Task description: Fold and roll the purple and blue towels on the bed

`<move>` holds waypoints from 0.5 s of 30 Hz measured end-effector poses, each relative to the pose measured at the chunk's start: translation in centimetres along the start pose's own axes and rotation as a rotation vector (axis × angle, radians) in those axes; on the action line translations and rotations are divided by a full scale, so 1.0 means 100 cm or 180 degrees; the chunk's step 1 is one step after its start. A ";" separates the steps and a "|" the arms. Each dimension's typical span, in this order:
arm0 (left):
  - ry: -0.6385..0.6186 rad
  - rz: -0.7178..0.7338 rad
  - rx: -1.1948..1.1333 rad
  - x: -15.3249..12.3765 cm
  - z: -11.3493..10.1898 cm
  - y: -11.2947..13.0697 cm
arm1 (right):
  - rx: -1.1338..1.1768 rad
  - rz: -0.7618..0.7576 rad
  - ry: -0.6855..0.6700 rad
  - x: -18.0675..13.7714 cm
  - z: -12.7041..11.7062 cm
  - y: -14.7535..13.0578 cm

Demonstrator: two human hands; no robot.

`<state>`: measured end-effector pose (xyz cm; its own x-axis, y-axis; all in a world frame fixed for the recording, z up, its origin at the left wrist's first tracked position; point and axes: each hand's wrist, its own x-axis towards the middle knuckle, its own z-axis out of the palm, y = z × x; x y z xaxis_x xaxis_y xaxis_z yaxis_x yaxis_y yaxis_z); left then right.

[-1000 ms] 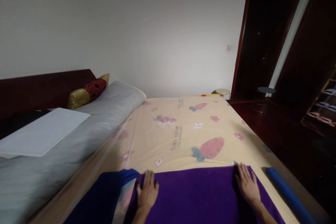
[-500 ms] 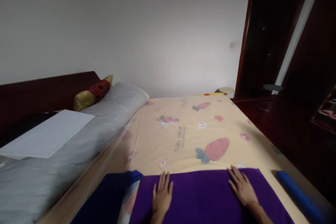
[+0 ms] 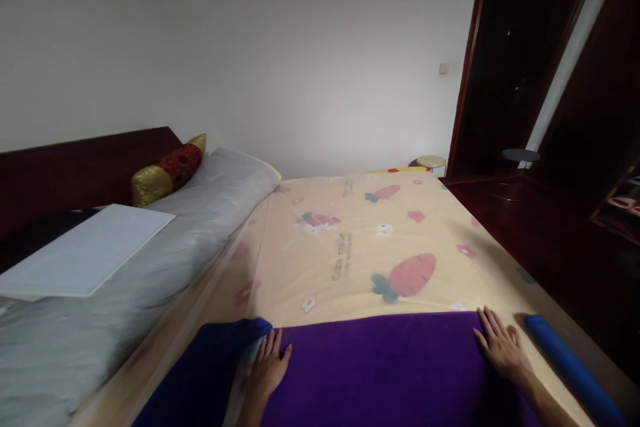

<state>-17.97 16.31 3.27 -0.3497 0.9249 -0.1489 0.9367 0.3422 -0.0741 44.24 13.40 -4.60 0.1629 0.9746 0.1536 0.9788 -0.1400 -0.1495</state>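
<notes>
A purple cloth lies spread flat on the bed in front of me. My left hand rests on its left edge near the far corner, fingers stretched forward. At the far right corner lies my right hand, palm down with fingers extended. Neither hand grips anything. A dark blue cloth is left of the purple one, its far corner close to my left fingertips. To the right of my right hand is a rolled blue cloth. The cloths' near ends run out of view.
The bed has a cream sheet with carrot prints. Along the left lie a grey rolled quilt, a white board and a red-gold bolster, before a dark headboard. Two stools, one a beige stool, stand beyond the bed.
My hands have moved apart across the purple cloth, the left one out to its left edge and the right one to its far right corner. The view has tilted slightly.
</notes>
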 end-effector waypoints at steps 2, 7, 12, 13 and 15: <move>-0.0072 0.0037 0.0133 -0.007 -0.019 0.019 | 0.0023 0.0010 -0.0019 0.008 -0.015 -0.019; 0.0487 0.1020 -0.0149 -0.087 -0.003 0.133 | 0.0354 -0.0513 -0.0077 -0.018 -0.028 -0.141; 0.0113 0.2029 -0.0844 -0.174 0.063 0.203 | 0.0999 -0.1144 -0.0550 -0.095 -0.009 -0.237; 0.0093 0.2014 -0.0870 -0.183 0.069 0.199 | 0.1118 -0.1158 -0.0607 -0.106 -0.008 -0.235; 0.0126 0.1896 -0.0822 -0.192 0.071 0.171 | 0.1168 -0.1089 -0.0559 -0.121 -0.011 -0.212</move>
<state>4.63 3.25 -2.18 0.2272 0.9723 -0.0544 0.9458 -0.2070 0.2501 21.67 4.40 -2.23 -0.2120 0.9729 0.0924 0.8594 0.2306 -0.4563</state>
